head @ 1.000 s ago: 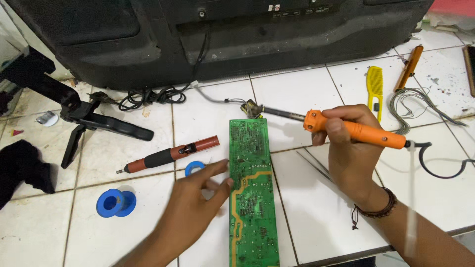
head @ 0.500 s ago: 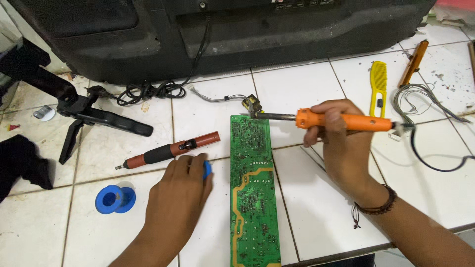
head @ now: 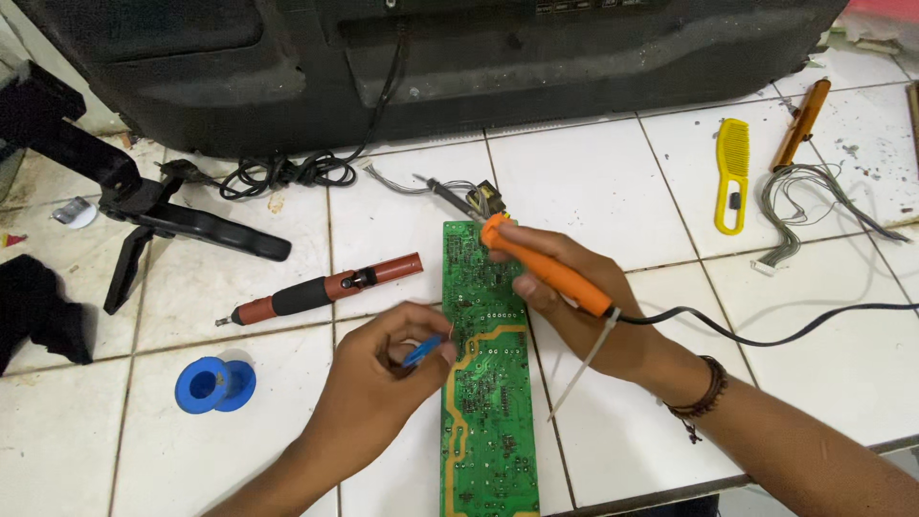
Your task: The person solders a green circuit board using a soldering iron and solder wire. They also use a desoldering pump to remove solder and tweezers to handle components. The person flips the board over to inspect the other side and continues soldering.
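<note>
We are working on a white tiled floor [head: 593, 182], green circuit board [head: 488, 383] lying flat between our hands. Right hand [head: 584, 306] fingers are gripping an orange soldering iron [head: 546, 270] over the board's top; left hand [head: 383, 383] fingers are pinching a small blue piece [head: 421, 350]. A black TV back [head: 383, 67] is lying behind.

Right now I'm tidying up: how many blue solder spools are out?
2: one blue spool lies on the tile left of the green circuit board; a smaller blue one is pinched in the left hand. Others may be hidden.
</note>
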